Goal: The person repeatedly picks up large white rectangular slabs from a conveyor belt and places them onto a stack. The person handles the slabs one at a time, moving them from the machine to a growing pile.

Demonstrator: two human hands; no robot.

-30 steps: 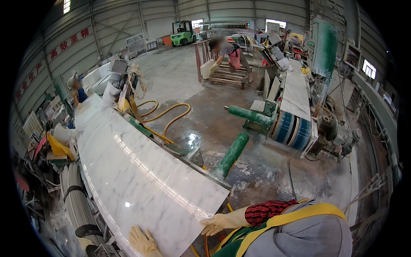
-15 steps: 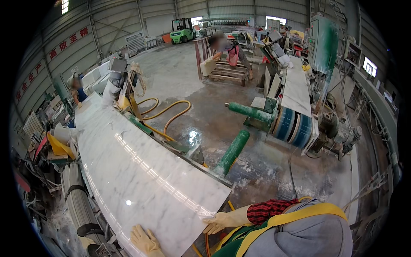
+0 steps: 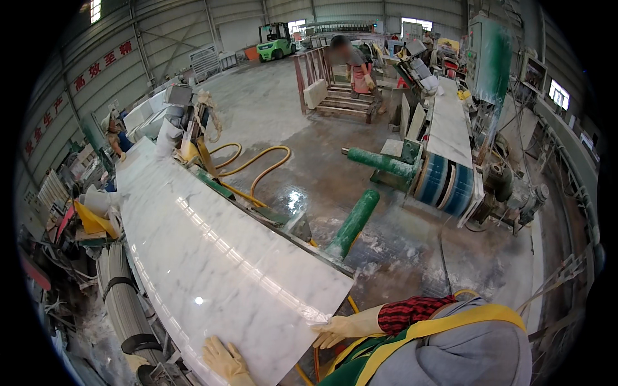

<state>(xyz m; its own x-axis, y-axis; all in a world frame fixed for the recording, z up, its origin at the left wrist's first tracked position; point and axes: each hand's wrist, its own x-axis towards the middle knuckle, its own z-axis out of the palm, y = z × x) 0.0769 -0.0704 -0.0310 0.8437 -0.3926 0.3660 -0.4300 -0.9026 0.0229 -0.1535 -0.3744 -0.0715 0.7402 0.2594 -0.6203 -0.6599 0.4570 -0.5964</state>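
A long white marble slab [image 3: 225, 270] with grey veins and a glossy face stretches from the near edge toward the far left. My left hand [image 3: 225, 361], in a cream rubber glove, lies flat on the slab's near end with its fingers spread. At the near right corner, my right hand [image 3: 335, 329] grips the slab's edge, the thumb side at the top and the fingers below the edge. It wears a matching glove under a red-and-black checked sleeve [image 3: 412, 315]. The slab hides part of those fingers.
Green rollers [image 3: 353, 225] stand beside the slab's right edge, and a yellow hose [image 3: 267, 154] curls on the wet floor. A belt machine [image 3: 444, 186] carries another slab. One co-worker [image 3: 357, 71] stands at a wooden rack [image 3: 347, 106]; another [image 3: 116, 138] is by the slab's far end.
The co-worker at the rack has straightened up and let go of a pale block, which now rests there. My hands keep their places on the slab; the view has shifted slightly.
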